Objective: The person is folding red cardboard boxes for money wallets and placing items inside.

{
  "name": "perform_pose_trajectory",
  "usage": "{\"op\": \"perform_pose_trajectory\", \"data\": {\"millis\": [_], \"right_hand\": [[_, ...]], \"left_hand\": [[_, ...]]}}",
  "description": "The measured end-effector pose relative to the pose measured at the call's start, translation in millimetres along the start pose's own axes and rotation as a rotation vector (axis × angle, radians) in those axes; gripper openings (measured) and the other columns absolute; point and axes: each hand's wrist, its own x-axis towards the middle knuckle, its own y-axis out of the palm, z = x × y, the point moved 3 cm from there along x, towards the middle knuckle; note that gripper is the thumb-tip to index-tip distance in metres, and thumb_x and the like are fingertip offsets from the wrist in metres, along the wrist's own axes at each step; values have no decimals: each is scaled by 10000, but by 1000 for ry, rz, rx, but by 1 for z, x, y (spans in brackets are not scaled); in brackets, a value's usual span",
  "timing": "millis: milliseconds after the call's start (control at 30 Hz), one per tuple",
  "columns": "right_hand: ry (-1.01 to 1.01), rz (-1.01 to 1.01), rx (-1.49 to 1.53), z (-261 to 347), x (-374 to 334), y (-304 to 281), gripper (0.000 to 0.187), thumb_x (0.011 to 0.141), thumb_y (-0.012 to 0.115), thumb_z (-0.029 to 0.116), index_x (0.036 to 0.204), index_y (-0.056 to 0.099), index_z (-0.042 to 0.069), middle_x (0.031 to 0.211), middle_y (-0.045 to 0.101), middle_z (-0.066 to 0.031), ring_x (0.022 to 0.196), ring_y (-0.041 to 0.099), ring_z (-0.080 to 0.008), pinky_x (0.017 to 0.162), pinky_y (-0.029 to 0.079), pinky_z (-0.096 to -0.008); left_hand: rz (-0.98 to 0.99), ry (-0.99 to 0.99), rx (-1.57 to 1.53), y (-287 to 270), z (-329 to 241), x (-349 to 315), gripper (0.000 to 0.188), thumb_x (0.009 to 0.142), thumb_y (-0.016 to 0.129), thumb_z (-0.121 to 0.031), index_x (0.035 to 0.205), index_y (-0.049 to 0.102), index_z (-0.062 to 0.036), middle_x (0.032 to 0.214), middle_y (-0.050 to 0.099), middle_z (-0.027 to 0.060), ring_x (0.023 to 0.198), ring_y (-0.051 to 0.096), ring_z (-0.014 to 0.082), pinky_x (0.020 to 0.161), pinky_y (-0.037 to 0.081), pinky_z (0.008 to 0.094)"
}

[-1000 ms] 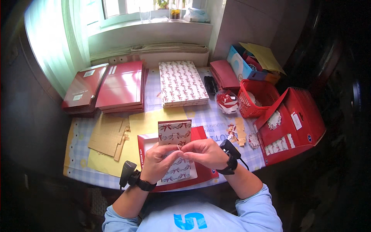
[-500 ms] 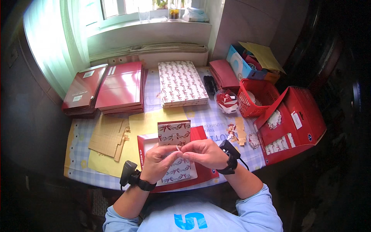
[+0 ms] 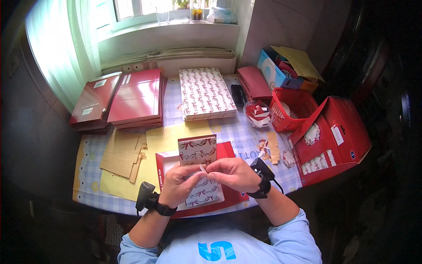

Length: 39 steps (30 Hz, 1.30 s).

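Observation:
Above a white card holder patterned with garlands and red bows (image 3: pixel 198 148), my left hand (image 3: pixel 179 181) and my right hand (image 3: pixel 232 174) meet, fingertips close together. Both are closed in a pinch on a small white strip (image 3: pixel 202 168), whose tip sticks up between them; I cannot make out what kind of strip it is. Part of the card holder is covered by my fingers. It lies over a red flat box (image 3: pixel 235 203) with a white inside, near the table's front edge.
Red folder stacks (image 3: pixel 134 99) stand back left, and patterned cards (image 3: pixel 206 92) are piled at the back middle. Brown card sheets (image 3: pixel 121 154) lie on yellow paper (image 3: pixel 169 135). On the right are a red basket (image 3: pixel 292 112), a bowl of scraps (image 3: pixel 258 115) and a red open box (image 3: pixel 347 132).
My hands stay almost in place over the card holder. My fingertips have shifted slightly around the white strip, and a little more of it shows. The other things have not moved.

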Motion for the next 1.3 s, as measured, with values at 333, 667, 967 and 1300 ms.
{"op": "perform_pose_trajectory", "data": {"millis": [333,667,967,1300], "right_hand": [[-55,-88,-205,5,-6,6,185,869,654,105,1006,662,-18,867,683,-90,788,637,-106,726,515,-249],[-158,-185,-677,16,-30,21,200,757,738,162,858,622,34,796,590,-107,650,597,-257,587,479,-340],[-102,-186,-1099,-9,-48,45,238,702,759,224,810,599,84,795,551,-66,711,570,-241,674,398,-360],[72,-197,71,-6,-40,12,108,922,582,67,1010,579,5,918,645,-43,889,593,-74,769,492,-234]], "left_hand": [[-49,19,104,1,-1,-4,137,848,679,-70,954,705,13,962,677,150,857,663,194,759,518,285],[-322,-113,9,-3,15,1,156,853,693,-131,961,723,-22,785,693,58,723,606,71,647,477,231],[-324,-53,88,-2,10,1,152,851,697,-132,955,727,-26,792,687,73,780,584,123,698,474,261],[-276,6,52,-4,0,-4,138,851,679,-85,955,714,0,927,660,108,822,626,148,716,502,264]]}}
